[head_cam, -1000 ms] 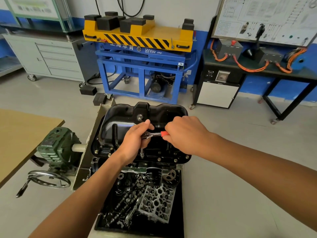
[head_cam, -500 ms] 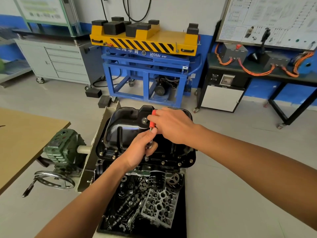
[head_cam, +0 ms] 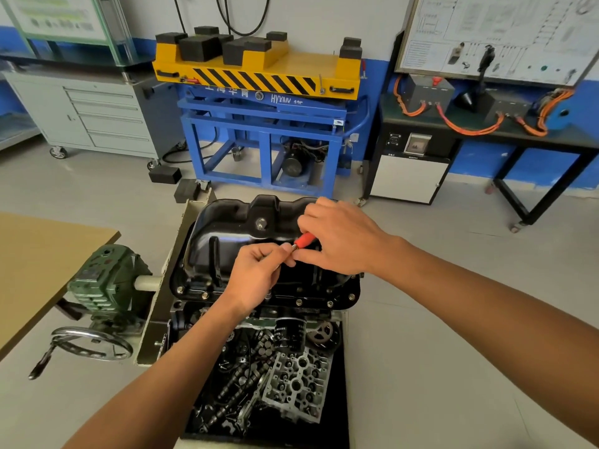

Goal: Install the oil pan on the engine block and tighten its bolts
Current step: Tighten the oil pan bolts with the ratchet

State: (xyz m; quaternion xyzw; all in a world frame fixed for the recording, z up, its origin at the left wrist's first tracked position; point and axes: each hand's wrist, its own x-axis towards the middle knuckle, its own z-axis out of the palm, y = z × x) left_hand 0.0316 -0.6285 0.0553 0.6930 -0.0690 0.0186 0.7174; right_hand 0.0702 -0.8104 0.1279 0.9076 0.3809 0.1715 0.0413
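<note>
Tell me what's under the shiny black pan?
The engine block, mostly hidden by the oil pan. Lower down, an oil filter and loose parts show. The block's inside is covered.

Black oil pan (head_cam: 227, 241) sits on the engine block (head_cam: 183, 317). Left hand (head_cam: 256, 273) grips the metal head end of a ratchet (head_cam: 304, 238); below the hand a short shaft runs down to the pan's near flange. Right hand (head_cam: 340, 238) pinches the ratchet's red handle, which angles up toward the far right. Bolts (head_cam: 299, 301) are seated along the near flange. Nearer: black tray (head_cam: 337, 400) holding a cylinder head (head_cam: 298, 380) and camshafts (head_cam: 233, 384). Oil filter (head_cam: 289, 333) stands upright at its far edge. Left: green gearbox (head_cam: 107, 280) and a handwheel (head_cam: 92, 343).
</note>
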